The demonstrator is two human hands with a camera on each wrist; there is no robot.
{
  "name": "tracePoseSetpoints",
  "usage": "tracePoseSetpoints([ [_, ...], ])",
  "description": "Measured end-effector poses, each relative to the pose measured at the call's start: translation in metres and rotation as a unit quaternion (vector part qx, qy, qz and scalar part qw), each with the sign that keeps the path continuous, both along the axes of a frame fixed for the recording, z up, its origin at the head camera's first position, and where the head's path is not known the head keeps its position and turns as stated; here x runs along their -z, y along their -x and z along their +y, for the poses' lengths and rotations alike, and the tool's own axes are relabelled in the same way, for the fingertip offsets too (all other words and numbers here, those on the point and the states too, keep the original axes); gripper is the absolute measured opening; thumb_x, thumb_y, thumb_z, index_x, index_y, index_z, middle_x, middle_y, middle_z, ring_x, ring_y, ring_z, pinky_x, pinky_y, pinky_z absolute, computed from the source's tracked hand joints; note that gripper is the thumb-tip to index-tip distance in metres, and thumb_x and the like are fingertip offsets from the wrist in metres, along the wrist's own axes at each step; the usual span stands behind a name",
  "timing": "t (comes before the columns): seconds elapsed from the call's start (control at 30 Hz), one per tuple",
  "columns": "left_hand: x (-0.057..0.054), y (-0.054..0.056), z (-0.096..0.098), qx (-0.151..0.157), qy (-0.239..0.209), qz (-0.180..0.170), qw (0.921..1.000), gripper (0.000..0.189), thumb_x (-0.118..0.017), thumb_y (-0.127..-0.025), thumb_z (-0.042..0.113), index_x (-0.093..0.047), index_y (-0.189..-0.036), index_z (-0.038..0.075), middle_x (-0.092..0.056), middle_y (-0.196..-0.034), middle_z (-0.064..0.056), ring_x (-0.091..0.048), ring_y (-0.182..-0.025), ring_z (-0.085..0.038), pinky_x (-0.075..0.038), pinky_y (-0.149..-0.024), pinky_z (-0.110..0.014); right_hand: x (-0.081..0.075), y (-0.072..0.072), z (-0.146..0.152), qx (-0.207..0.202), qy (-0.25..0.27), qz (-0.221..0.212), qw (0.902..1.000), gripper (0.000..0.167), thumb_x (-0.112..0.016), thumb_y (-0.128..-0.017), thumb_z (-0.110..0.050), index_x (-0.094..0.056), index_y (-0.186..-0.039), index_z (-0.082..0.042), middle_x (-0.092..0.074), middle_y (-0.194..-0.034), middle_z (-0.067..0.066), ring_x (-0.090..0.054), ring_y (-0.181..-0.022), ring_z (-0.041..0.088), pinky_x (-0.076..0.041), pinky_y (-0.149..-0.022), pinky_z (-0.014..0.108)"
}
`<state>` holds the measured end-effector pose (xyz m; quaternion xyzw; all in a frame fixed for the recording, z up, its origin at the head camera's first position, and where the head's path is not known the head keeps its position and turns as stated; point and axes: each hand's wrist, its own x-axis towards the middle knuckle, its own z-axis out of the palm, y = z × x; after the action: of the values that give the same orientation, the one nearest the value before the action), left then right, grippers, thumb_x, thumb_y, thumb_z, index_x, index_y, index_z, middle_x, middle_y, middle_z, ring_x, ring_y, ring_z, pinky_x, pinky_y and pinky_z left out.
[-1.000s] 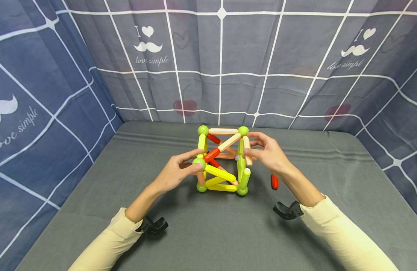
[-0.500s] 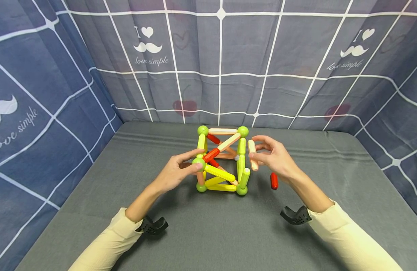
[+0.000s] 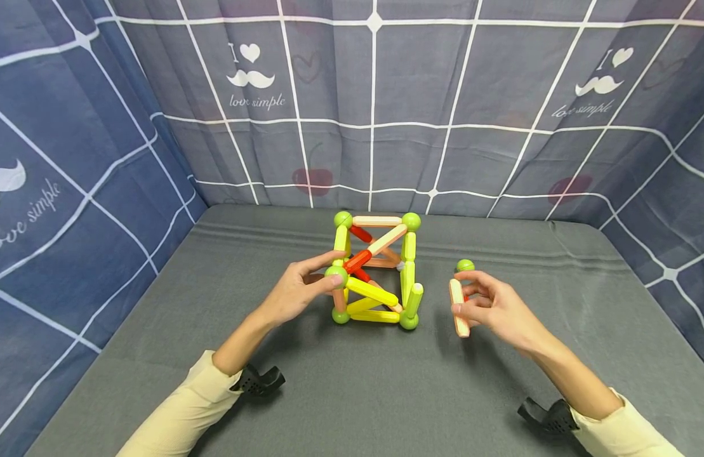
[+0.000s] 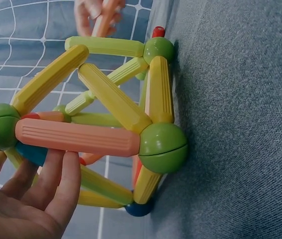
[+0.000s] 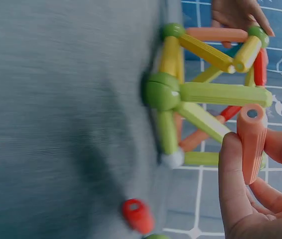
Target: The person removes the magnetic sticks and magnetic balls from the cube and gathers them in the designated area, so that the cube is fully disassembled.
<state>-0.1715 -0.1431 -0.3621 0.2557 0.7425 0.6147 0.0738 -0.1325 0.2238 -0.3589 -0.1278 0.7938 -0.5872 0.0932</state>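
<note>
A cube-like frame of magnetic rods and balls stands on the grey table. At its near upper left corner, my left hand pinches a green ball between thumb and fingers; in the left wrist view the fingers reach behind a salmon rod. To the right of the frame, my right hand holds a peach magnetic rod between thumb and fingers, apart from the frame. The metal tip of this peach rod faces the right wrist camera. A yellow-green rod rises from the lower right ball.
Beyond my right hand lies a loose green ball. A short red rod lies on the table, mostly hidden behind the right hand in the head view. Grey-blue curtain with white lines hangs behind and at both sides.
My right hand has moved right and nearer with the peach rod, away from the frame's upper right. The loose green ball has come into sight. The left hand stays in place.
</note>
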Motion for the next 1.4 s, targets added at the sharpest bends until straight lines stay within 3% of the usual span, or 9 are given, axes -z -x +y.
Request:
tracePoseSetpoints([
  [0.2,0.0,0.0,0.0,-0.005,0.001,0.003,1.0,0.048,-0.065,-0.097,0.018,-0.053,-0.143,0.008,-0.058,-0.136,-0.011,-0.069,-0.096,-0.031,-0.054,-0.09,-0.04,0.023,-0.024,0.017,-0.012,-0.014,-0.02,0.9996,0.057,-0.073,-0.089,-0.005,-0.042,-0.135,0.009,-0.059,-0.102,0.025,-0.066,-0.075,0.02,-0.057,-0.063,0.036],
  [0.4,0.002,0.0,0.001,-0.008,0.003,0.005,0.9999,0.048,-0.064,-0.098,0.016,-0.052,-0.143,0.007,-0.054,-0.141,-0.011,-0.069,-0.098,-0.031,-0.055,-0.088,-0.039,0.039,-0.036,0.027,-0.028,-0.024,-0.036,0.9987,0.056,-0.072,-0.088,-0.004,-0.043,-0.134,0.01,-0.058,-0.099,0.02,-0.065,-0.072,0.019,-0.058,-0.064,0.036],
  [0.93,0.002,0.0,0.001,-0.001,-0.004,0.004,1.0,0.048,-0.063,-0.098,0.016,-0.05,-0.143,0.004,-0.048,-0.144,-0.021,-0.067,-0.099,-0.035,-0.055,-0.086,-0.038,0.049,-0.037,0.028,-0.036,-0.071,-0.02,0.9966,0.046,-0.078,-0.083,-0.004,-0.053,-0.119,0.007,-0.057,-0.087,0.015,-0.063,-0.065,0.016,-0.057,-0.056,0.034],
  [1.4,0.002,0.0,0.002,0.0,-0.007,0.001,1.0,0.048,-0.064,-0.098,0.016,-0.051,-0.143,0.006,-0.055,-0.139,-0.013,-0.067,-0.101,-0.035,-0.055,-0.087,-0.039,0.048,-0.035,0.03,-0.05,-0.089,-0.034,0.9942,0.045,-0.079,-0.083,-0.007,-0.055,-0.119,0.006,-0.055,-0.085,0.013,-0.064,-0.063,0.019,-0.057,-0.054,0.037],
])
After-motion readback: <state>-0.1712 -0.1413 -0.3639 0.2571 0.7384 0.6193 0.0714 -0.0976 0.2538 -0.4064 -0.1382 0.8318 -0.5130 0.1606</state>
